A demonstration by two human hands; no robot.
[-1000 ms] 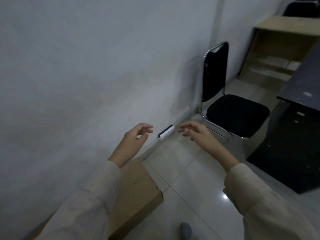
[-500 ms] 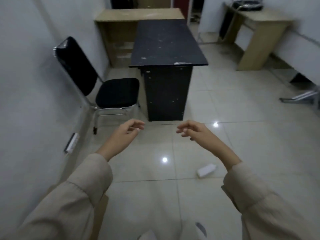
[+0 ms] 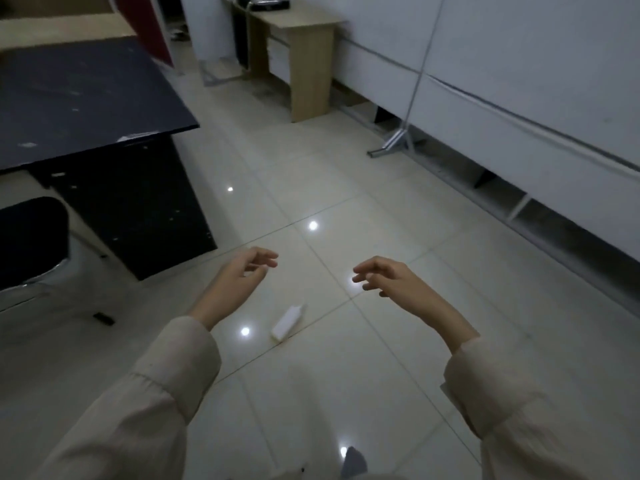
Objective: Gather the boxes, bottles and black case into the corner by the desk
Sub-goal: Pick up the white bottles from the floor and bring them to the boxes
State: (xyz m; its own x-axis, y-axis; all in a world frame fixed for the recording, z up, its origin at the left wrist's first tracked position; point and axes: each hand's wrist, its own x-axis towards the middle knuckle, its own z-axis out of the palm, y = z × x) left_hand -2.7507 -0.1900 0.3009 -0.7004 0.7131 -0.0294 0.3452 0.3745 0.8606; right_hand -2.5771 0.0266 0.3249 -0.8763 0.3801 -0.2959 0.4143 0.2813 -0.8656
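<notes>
Seen from above, both hands reach out over a glossy pale tiled floor (image 3: 398, 209), the left hand (image 3: 242, 275) and right hand (image 3: 388, 277) well apart, each with fingers loosely curled and holding nothing. A small white box (image 3: 289, 322) lies on its side on the floor between and just below the two wrists, touching neither. A black counter (image 3: 79, 102) stands at upper left with a black chair seat (image 3: 29, 237) beside it, and a light wooden desk (image 3: 298, 46) sits against the far wall.
</notes>
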